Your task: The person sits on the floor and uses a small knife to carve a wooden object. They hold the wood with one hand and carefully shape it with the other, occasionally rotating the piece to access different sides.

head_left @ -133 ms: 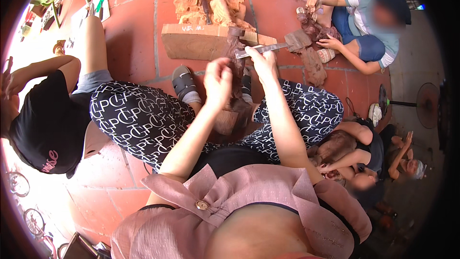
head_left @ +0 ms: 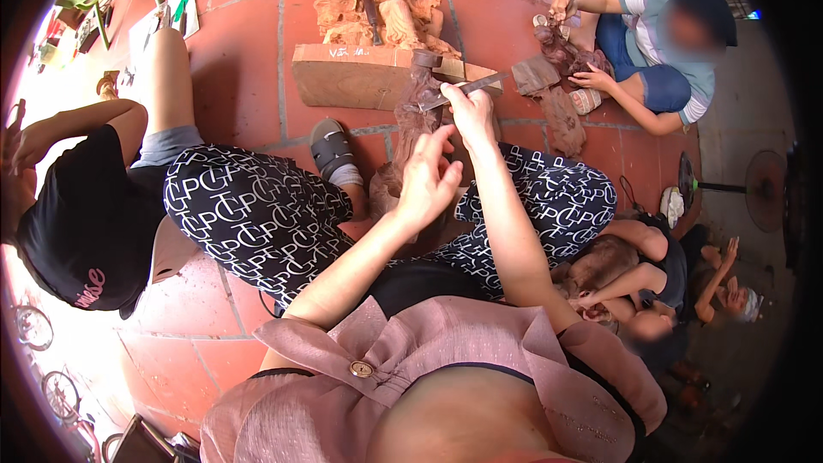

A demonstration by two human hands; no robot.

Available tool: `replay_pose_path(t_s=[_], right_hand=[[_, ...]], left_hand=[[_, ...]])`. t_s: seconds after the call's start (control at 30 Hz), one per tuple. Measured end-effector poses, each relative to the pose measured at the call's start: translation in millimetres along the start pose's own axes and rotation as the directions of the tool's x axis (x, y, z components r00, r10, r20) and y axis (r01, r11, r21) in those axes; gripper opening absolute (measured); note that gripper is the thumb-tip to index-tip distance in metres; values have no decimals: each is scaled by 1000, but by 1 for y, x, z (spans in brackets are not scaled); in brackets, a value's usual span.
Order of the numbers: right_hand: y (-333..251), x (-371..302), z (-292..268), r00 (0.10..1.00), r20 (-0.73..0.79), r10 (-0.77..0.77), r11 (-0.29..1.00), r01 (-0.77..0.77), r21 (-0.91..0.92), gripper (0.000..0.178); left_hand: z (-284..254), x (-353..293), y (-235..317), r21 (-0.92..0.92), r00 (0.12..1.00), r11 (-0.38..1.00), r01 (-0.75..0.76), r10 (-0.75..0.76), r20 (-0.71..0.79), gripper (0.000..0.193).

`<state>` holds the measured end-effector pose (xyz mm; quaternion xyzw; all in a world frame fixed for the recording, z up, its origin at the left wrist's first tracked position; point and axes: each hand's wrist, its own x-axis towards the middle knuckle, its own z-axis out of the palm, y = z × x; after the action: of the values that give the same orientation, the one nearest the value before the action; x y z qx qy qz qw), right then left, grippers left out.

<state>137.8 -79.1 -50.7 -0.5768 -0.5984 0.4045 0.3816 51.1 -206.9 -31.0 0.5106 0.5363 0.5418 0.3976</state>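
A dark reddish-brown wood carving [head_left: 414,124] stands between my knees, with a flat knob at its top. My right hand [head_left: 471,113] is closed on a flat metal strip tool [head_left: 485,82], held against or just over the carving's upper part. One end of the strip sticks out to the right past my fingers. My left hand [head_left: 429,178] holds nothing; its fingers are apart, in front of the carving and close to my right wrist. It covers part of the carving's lower body.
Beyond the carving, a pale wood figure [head_left: 399,21] with a dark-handled tool leaning on it rests on a thick wooden block [head_left: 343,77]. Dark wood pieces [head_left: 561,120] lie right, beside a seated person [head_left: 660,60] handling another carving. Another person [head_left: 77,214] sits close on my left.
My left hand has dropped toward me and right, its fingers opening out. The metal strip has tilted, its right end rising slightly and turning its face.
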Motion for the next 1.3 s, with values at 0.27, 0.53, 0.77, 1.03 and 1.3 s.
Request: replay_pose_path(t_s=[0.27, 0.53, 0.77, 1.03, 1.3], right_hand=[[-1, 9, 11, 999, -7, -35, 986, 33, -163, 28], [32, 22, 2, 999, 40, 31, 999, -32, 26, 22], [-26, 6, -38, 997, 70, 12, 918, -39, 396, 13], [-23, 14, -32, 977, 180, -110, 987, 87, 132, 16], [-23, 12, -21, 945, 242, -222, 952, 264, -158, 15]], left_hand=[[7, -7, -8, 12, 996, 997, 75, -76, 55, 50], [12, -12, -43, -59, 983, 983, 176, -173, 62, 37], [-1, 4, -80, -475, 831, 796, 376, -517, -207, 36], [-13, 9, -92, -536, 755, 725, 433, -616, -224, 44], [-19, 12, -114, -447, 825, 842, 303, -467, -319, 44]])
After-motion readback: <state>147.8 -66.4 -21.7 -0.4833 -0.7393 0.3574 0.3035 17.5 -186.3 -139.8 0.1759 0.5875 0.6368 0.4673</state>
